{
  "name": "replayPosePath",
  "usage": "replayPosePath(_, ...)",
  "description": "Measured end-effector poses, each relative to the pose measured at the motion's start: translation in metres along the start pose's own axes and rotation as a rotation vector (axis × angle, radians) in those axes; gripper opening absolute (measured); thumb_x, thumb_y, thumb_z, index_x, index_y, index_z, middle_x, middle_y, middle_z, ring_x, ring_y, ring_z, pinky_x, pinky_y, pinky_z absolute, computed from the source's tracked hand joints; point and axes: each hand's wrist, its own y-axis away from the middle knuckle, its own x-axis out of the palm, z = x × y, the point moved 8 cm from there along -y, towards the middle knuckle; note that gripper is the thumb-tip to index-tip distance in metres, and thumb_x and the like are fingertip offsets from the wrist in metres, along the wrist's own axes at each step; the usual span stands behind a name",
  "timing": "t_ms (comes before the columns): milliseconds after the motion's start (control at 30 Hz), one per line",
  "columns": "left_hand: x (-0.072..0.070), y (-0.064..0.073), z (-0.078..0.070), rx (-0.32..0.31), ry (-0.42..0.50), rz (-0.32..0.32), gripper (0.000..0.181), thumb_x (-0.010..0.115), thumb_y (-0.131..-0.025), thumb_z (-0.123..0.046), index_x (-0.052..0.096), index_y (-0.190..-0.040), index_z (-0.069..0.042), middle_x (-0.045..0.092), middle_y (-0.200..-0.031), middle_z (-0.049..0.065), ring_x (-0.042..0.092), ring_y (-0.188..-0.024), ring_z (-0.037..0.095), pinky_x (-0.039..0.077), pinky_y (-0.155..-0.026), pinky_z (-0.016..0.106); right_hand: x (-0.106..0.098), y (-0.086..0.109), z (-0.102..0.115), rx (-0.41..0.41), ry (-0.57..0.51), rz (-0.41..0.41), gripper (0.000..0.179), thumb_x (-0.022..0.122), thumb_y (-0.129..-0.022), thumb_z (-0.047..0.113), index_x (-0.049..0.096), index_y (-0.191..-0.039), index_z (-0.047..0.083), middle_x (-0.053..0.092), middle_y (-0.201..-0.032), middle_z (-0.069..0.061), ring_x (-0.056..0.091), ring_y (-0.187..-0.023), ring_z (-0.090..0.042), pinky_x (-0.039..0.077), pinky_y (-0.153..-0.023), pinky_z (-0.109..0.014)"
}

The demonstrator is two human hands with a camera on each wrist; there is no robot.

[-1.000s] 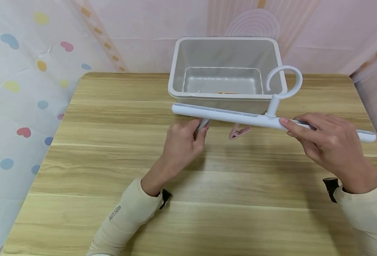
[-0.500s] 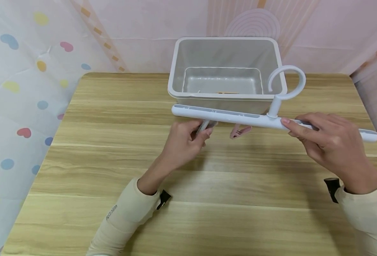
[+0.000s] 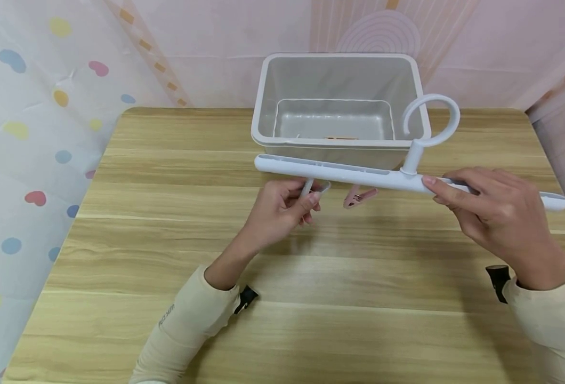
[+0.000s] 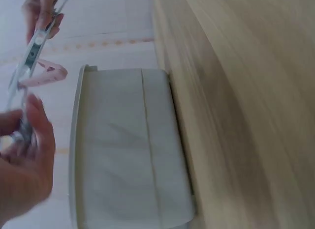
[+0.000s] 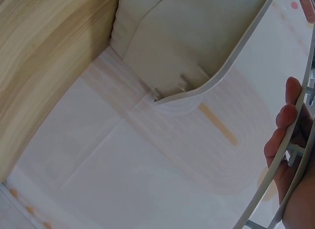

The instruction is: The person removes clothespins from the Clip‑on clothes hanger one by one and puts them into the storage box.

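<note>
A white clip hanger [image 3: 340, 172] with a curved hook is held up in front of the bin, its bar tilting slightly down to the right. My right hand [image 3: 495, 210] grips the bar just right of the hook's base, thumb along the front edge. Under the left half of the bar, my left hand [image 3: 277, 210] holds a grey clip [image 3: 307, 186] between thumb and fingers; part of the clip is hidden by them. Right of it a pink clip [image 3: 359, 197] hangs from the bar. In the left wrist view that pink clip [image 4: 49, 74] sticks out from the bar.
A grey plastic bin [image 3: 340, 143] stands at the back of the wooden table [image 3: 311, 320], right behind the hanger. A small orange-brown item [image 3: 341, 138] shows inside it near the front wall. A patterned sheet [image 3: 206, 53] covers the wall behind.
My left fingers have loosened and spread a little around the grey clip, so more of it shows. The hanger has shifted slightly right; my right hand keeps its grip.
</note>
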Motion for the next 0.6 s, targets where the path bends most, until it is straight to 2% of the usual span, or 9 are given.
replayPosePath(100, -0.007, 0.002, -0.01, 0.136, -0.327, -0.151, 0.012, 0.064, -0.097, -0.005, 0.07, -0.091, 0.004, 0.066, -0.068, 0.012, 0.053, -0.051, 0.012, 0.046, -0.048, 0.024, 0.0, 0.001, -0.001, 0.003, 0.025, 0.013, 0.032, 0.05, -0.106, 0.039, 0.078, -0.117, 0.028, 0.072, -0.082, -0.012, 0.05, -0.055, -0.025, 0.035, -0.057, -0.036)
replayPosePath(200, -0.01, 0.007, -0.021, 0.268, -0.63, -0.292, 0.014, 0.065, -0.093, -0.005, 0.067, -0.081, -0.001, 0.059, -0.057, 0.007, 0.044, -0.047, 0.012, 0.038, -0.043, 0.027, 0.002, 0.002, -0.001, 0.0, 0.044, 0.035, 0.032, 0.049, -0.107, 0.038, 0.076, -0.121, 0.03, 0.072, -0.082, -0.012, 0.052, -0.056, -0.026, 0.038, -0.057, -0.039)
replayPosePath(300, -0.01, 0.011, -0.027, 0.345, -0.798, -0.373, 0.01, 0.063, -0.091, -0.003, 0.063, -0.081, -0.002, 0.056, -0.054, 0.005, 0.042, -0.044, 0.013, 0.04, -0.04, 0.033, 0.003, 0.003, -0.001, -0.002, 0.051, 0.044, 0.032, 0.048, -0.108, 0.038, 0.074, -0.124, 0.03, 0.072, -0.083, -0.012, 0.055, -0.057, -0.027, 0.039, -0.057, -0.041)
replayPosePath(367, -0.011, 0.013, -0.03, 0.376, -0.86, -0.402, 0.009, 0.062, -0.09, -0.003, 0.061, -0.081, -0.002, 0.054, -0.053, 0.005, 0.041, -0.043, 0.014, 0.041, -0.039, 0.037, 0.002, 0.004, -0.002, 0.003, 0.049, 0.036, 0.032, 0.048, -0.108, 0.038, 0.074, -0.124, 0.03, 0.072, -0.082, -0.012, 0.055, -0.057, -0.027, 0.038, -0.057, -0.039)
replayPosePath(433, -0.011, 0.013, -0.031, 0.389, -0.866, -0.403, 0.008, 0.062, -0.091, -0.003, 0.06, -0.083, -0.002, 0.054, -0.054, 0.005, 0.041, -0.043, 0.015, 0.042, -0.04, 0.038, 0.001, 0.004, -0.003, 0.013, 0.046, 0.02, 0.031, 0.049, -0.107, 0.039, 0.074, -0.124, 0.031, 0.072, -0.082, -0.013, 0.053, -0.056, -0.027, 0.036, -0.056, -0.037)
replayPosePath(533, -0.012, 0.011, -0.031, 0.383, -0.832, -0.367, 0.006, 0.062, -0.091, -0.003, 0.062, -0.085, -0.002, 0.057, -0.058, 0.006, 0.042, -0.045, 0.015, 0.042, -0.042, 0.037, -0.002, 0.004, -0.004, 0.023, 0.049, -0.004, 0.03, 0.05, -0.107, 0.039, 0.074, -0.124, 0.034, 0.072, -0.081, -0.013, 0.05, -0.054, -0.026, 0.034, -0.056, -0.035)
replayPosePath(600, -0.013, 0.009, -0.028, 0.355, -0.795, -0.321, 0.005, 0.062, -0.093, -0.004, 0.065, -0.088, -0.002, 0.061, -0.062, 0.006, 0.044, -0.047, 0.015, 0.043, -0.044, 0.035, -0.003, 0.003, -0.004, 0.032, 0.049, -0.011, 0.03, 0.05, -0.106, 0.04, 0.074, -0.123, 0.034, 0.072, -0.081, -0.014, 0.049, -0.053, -0.026, 0.034, -0.056, -0.034)
